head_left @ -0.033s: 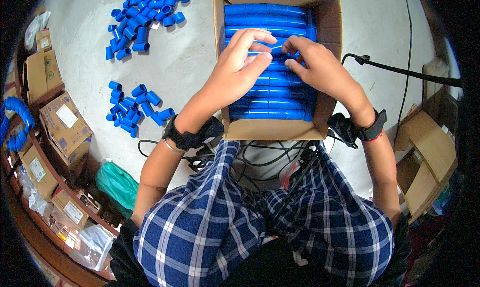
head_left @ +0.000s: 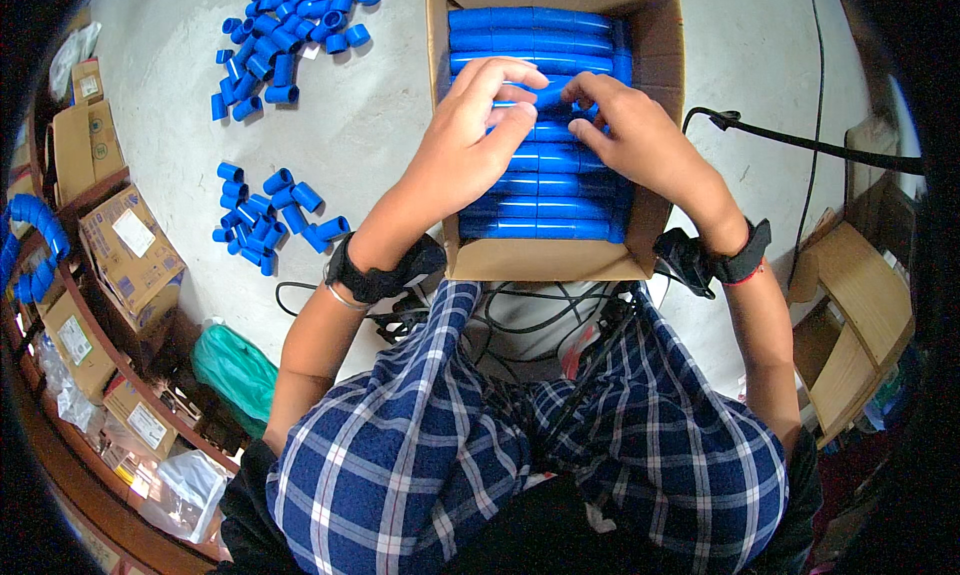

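Observation:
An open cardboard box stands in front of my knees. Inside it, short glossy blue pipe sleeves lie end to end in several rows, with another line along the right wall. My left hand is over the middle rows, its fingers bent and thumb apart. Opposite it, my right hand curves downward with the fingertips at the sleeves and a gap between thumb and fingers. One sleeve shows between the two hands. Neither hand visibly grips anything, though some fingertips are hidden.
Loose blue sleeves lie on the grey floor in a larger pile and a smaller pile. Cartons and a teal bag are at left. A black cable and folded cardboard are at right.
My left fingers and thumb have drawn back slightly to the left, showing more of the sleeve between the hands. My right hand has barely moved.

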`<state>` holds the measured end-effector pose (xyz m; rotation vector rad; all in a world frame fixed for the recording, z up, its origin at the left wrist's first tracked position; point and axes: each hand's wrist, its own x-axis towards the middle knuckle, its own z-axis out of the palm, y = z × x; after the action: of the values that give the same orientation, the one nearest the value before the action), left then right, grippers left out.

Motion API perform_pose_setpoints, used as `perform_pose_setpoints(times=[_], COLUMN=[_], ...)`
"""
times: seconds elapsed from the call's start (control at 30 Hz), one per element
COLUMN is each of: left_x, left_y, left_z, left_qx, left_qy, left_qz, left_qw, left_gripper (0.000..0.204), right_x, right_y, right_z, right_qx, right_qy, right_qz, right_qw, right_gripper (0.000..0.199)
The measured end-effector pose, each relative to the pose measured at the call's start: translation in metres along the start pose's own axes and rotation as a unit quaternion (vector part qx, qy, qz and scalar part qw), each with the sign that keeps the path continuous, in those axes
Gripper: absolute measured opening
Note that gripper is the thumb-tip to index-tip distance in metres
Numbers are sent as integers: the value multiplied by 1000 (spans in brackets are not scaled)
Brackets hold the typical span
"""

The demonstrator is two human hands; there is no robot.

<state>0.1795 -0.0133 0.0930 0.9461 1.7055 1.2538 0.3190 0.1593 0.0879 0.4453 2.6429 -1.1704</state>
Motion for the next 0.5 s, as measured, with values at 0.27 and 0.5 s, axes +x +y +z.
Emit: perform_pose_setpoints(times=[0.27,0.5], left_x=[-14,-22], left_y=[-2,-10], left_z=[11,17], left_qx=[318,406], left_qy=[-159,-206], left_qz=[83,73], left_qw=[931,887], left_gripper=[31,38], right_x=[15,20], right_y=[8,14], right_z=[30,7], right_qx=[-176,-274], right_qy=[83,92], right_qz=[-84,-57], right_qw=[977,956], right_gripper=[37,20])
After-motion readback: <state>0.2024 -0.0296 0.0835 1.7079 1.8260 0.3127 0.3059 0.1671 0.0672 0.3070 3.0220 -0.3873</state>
